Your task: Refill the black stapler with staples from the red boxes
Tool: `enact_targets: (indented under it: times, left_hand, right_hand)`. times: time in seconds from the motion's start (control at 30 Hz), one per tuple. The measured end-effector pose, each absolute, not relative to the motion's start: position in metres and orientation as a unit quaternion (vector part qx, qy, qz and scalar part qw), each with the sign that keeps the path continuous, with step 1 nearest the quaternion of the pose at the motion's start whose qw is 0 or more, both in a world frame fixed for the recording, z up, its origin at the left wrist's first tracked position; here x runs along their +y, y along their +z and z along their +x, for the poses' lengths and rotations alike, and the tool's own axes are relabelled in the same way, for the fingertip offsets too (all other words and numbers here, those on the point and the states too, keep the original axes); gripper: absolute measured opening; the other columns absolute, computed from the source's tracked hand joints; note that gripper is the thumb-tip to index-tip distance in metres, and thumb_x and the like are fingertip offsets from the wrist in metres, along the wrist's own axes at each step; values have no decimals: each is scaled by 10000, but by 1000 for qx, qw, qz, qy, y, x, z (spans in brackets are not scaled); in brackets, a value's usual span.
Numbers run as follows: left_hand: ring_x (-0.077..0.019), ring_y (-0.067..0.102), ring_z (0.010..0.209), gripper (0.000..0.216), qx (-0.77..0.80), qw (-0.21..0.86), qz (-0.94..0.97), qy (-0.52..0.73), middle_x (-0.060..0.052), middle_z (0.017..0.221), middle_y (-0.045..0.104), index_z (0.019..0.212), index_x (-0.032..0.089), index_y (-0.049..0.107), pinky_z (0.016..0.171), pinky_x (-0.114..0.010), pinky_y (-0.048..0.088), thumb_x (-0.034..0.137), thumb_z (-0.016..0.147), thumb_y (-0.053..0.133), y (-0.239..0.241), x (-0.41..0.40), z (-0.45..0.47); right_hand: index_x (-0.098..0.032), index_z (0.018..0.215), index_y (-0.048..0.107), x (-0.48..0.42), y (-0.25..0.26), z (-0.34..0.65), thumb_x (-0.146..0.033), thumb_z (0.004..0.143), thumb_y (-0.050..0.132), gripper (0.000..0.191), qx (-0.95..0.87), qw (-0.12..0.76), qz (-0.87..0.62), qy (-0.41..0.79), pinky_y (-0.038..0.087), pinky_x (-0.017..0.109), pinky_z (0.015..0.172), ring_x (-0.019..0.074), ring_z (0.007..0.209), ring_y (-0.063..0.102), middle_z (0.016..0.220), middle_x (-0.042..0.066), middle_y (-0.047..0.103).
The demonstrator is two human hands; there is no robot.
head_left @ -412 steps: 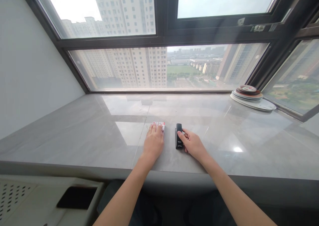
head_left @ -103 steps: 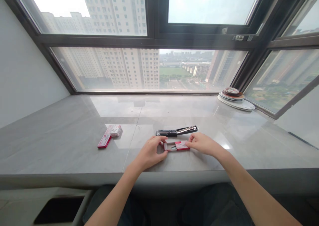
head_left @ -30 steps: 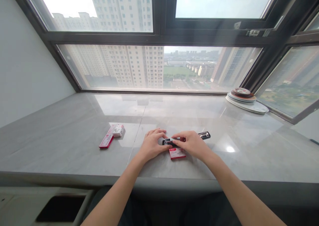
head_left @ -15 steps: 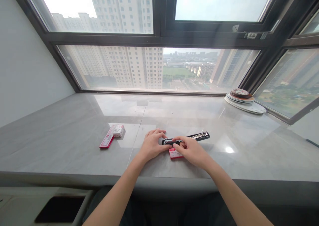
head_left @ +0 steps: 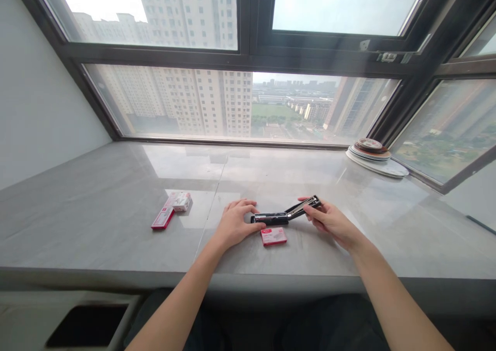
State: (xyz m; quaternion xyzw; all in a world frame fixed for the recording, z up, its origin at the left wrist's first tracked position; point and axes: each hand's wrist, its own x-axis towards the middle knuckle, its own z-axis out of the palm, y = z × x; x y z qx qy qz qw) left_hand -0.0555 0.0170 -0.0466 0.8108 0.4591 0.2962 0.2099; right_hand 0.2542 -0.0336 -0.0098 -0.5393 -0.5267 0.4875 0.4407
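A black stapler (head_left: 271, 218) lies on the grey ledge with its top arm swung wide open, showing the metal inside. My left hand (head_left: 241, 222) grips the left end of its body between thumb and fingers. At the other end, my right hand (head_left: 329, 221) pinches the tip of the raised arm, which tilts up to the right. A small red-and-white box (head_left: 274, 236) lies flat just in front of the stapler, touched by neither hand.
On the left of the ledge, a red-and-white box (head_left: 163, 218) lies beside a paler white-and-pink box (head_left: 180, 201). A stack of plates (head_left: 370, 152) sits in the back right corner by the window. The ledge's front edge (head_left: 287, 277) runs below my forearms.
My right hand has moved from the stapler's middle to the right, onto the end of its top arm. That arm is now lifted at a steeper angle. The near box is uncovered.
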Motion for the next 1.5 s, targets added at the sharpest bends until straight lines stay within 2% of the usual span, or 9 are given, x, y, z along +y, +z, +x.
enact_targets:
  times: [0.17,0.37,0.63,0.8,0.93,1.03,1.2,1.37,1.5]
  left_hand:
    - [-305,466,1417,309,454,206,814,297,57,1406,645,997,351,732,1193,-510,306,572,794,806,-49,19,-56]
    - [-306,485,1397,316,453,194,816,302,39,1395,653,995,331,731,1171,-489,341,579,810,795,-51,20,-56]
    - [-295,520,1358,289,449,178,821,306,34,1364,666,976,314,716,1158,-467,367,534,811,804,-48,18,-55]
    - [-270,540,1342,299,463,180,806,322,8,1299,694,1214,341,675,1167,-467,368,281,923,642,-47,18,-56]
    - [-233,589,1258,535,445,169,817,325,3,1290,683,1226,321,656,1127,-426,417,12,816,504,-43,12,-56]
    - [-210,608,1195,645,384,143,857,312,-7,1298,668,1244,306,630,1062,-395,465,-67,760,423,-33,-7,-45]
    - [-258,541,1289,657,256,124,932,224,-2,1418,608,1312,346,600,1096,-432,445,-8,768,502,-15,-40,-26]
    - [-313,547,1247,630,380,140,893,196,-51,1352,610,1357,365,591,1084,-460,459,151,765,621,-9,-28,-62]
    - [-317,524,1255,562,429,200,859,197,-46,1317,623,1376,355,606,1080,-449,464,379,822,699,-9,-11,-94]
  right_hand:
    - [-192,1078,743,-4,6,223,-619,746,821,547,-657,395,-500,403,348,268,575,141,683,485,806,20,637]
    - [-201,825,732,11,11,182,-540,766,784,348,-777,262,-496,286,239,259,541,105,578,374,593,-67,436]
    - [-234,1027,786,11,20,184,-451,861,676,295,-815,180,-471,287,300,264,579,129,614,488,671,-39,571]
    - [-218,1003,776,11,0,202,-578,803,737,413,-742,250,-570,249,314,263,574,139,626,486,674,-34,538]
    - [-185,1151,750,-4,-27,214,-722,834,648,632,-636,336,-613,326,306,266,531,144,555,448,596,-45,487]
    - [-161,1166,751,-16,-38,213,-777,855,574,712,-589,407,-616,329,330,273,525,165,563,473,590,-23,527]
    - [-141,1116,769,-20,-40,205,-810,837,563,754,-578,444,-628,274,357,275,536,173,575,488,577,-13,532]
    - [-141,1101,763,-22,-40,205,-814,867,510,756,-584,426,-646,243,353,279,543,182,584,492,581,-3,515]
    - [-203,863,723,-26,-41,198,-805,919,430,671,-603,395,-655,227,344,279,561,183,583,490,583,-2,510]
